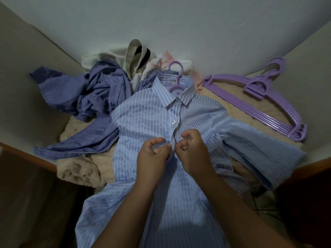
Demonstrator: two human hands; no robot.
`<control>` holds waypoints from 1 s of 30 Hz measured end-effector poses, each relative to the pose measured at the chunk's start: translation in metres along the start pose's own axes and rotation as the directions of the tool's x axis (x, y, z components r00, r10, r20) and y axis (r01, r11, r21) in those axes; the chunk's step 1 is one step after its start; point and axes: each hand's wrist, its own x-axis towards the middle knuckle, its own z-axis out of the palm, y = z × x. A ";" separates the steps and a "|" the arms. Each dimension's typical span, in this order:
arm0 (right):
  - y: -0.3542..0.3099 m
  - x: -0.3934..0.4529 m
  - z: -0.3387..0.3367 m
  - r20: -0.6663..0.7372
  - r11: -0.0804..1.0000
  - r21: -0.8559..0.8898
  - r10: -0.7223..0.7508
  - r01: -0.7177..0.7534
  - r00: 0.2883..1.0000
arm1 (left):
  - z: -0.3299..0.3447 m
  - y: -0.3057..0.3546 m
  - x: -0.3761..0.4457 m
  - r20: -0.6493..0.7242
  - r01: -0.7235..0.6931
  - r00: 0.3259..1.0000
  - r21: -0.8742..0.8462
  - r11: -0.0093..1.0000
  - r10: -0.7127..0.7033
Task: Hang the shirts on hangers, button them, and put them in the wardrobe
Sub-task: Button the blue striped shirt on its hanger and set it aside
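Both hands (left hand (152,154), right hand (192,149)) pinch shirt (143,119) placket; collar points away.

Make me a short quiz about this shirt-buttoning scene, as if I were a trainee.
1. True or false: the light blue shirt already has a hanger in it.
2. Where are the spare hangers? A) to the right of the shirt B) on the floor C) in the left hand
3. What are the left hand and the right hand pinching?

Key: 1 true; 2 A; 3 the shirt's front placket.
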 end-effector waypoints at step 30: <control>-0.011 -0.004 -0.008 0.108 0.973 0.181 0.123 -0.141 0.986 | 0.002 -0.004 0.004 0.117 -0.020 0.993 -0.057 0.998 0.027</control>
